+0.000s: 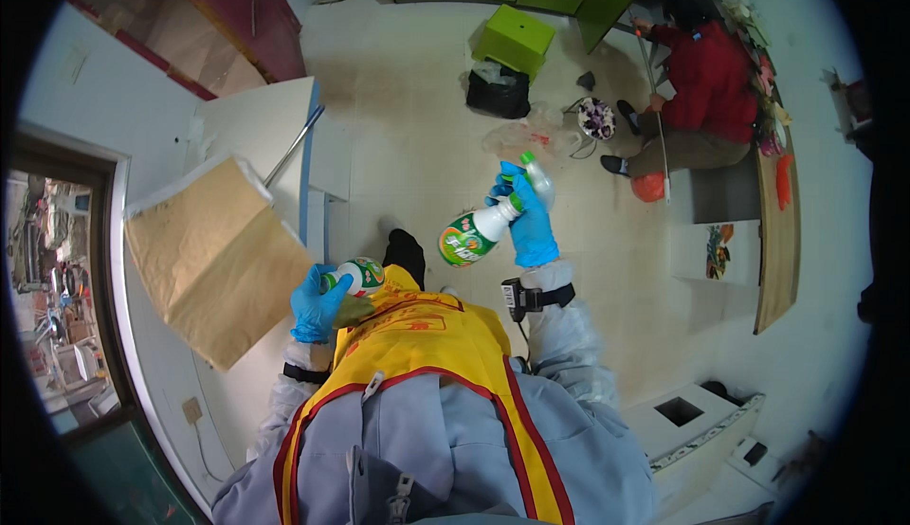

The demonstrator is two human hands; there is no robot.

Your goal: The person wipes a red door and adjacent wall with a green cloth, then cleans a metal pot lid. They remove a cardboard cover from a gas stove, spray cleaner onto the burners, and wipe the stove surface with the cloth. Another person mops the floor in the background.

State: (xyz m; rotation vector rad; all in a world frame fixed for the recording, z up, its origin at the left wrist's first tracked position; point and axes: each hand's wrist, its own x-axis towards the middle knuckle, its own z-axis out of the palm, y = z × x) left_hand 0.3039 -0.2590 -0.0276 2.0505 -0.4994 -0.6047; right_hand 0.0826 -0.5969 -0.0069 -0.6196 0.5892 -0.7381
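Observation:
My right hand (pixel 530 230), in a blue glove, grips a spray bottle (pixel 469 239) around its neck and trigger head. The bottle is white with a green printed label, and its green nozzle tip points away from me. In a matching glove, my left hand (pixel 318 305) holds a second white-and-green bottle (pixel 364 275) by its green neck end, with the base towards my middle. An olive-coloured cloth (pixel 353 311) shows just below that bottle, beside my left fingers; whether the hand grips it I cannot tell. A yellow apron (pixel 419 337) with red trim covers my front.
A brown paper-like sheet (pixel 217 262) lies over the white counter (pixel 266 120) at left, near a metal tube (pixel 295 145). On the floor are a green stool (pixel 513 38), a black bag (pixel 498 95) and a pot-like container (pixel 596 118). A person (pixel 704 91) sits at right, holding a pole.

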